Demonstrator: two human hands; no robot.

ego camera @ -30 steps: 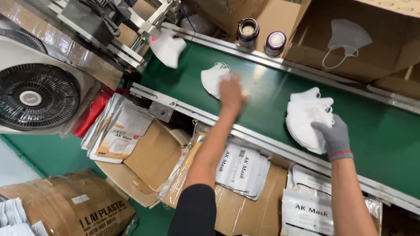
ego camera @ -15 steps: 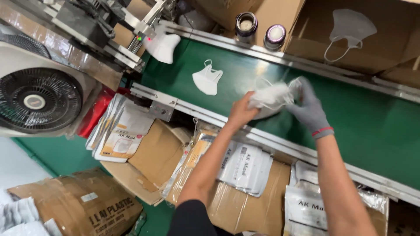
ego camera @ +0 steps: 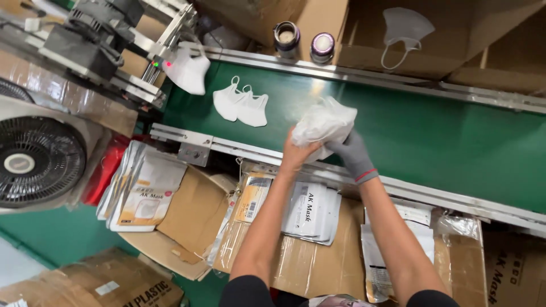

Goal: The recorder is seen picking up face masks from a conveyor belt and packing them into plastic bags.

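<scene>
I hold a bundle of white masks [ego camera: 324, 122] between both hands over the near edge of the green conveyor belt [ego camera: 432, 136]. My bare left hand [ego camera: 297, 152] clamps its grip on the bundle from seven o'clock; the fingers are mostly hidden behind the masks. My right hand [ego camera: 354, 153], in a grey glove, closes its grip on the bundle from five o'clock, its fingertips tucked out of sight under the white fabric. How many masks make up the bundle I cannot tell.

At ten o'clock from the bundle, two loose masks [ego camera: 242, 105] lie overlapping on the belt. Further toward ten o'clock another mask [ego camera: 189, 69] hangs at the machine's outlet [ego camera: 162, 54]. At twelve o'clock two tape rolls [ego camera: 304, 40] stand behind the far rail. Below the belt, at six o'clock, packaged mask pouches [ego camera: 310, 210] lie on cardboard boxes [ego camera: 307, 264], partly covered by my forearms. A fan [ego camera: 34, 162] is cut off at nine o'clock.
</scene>
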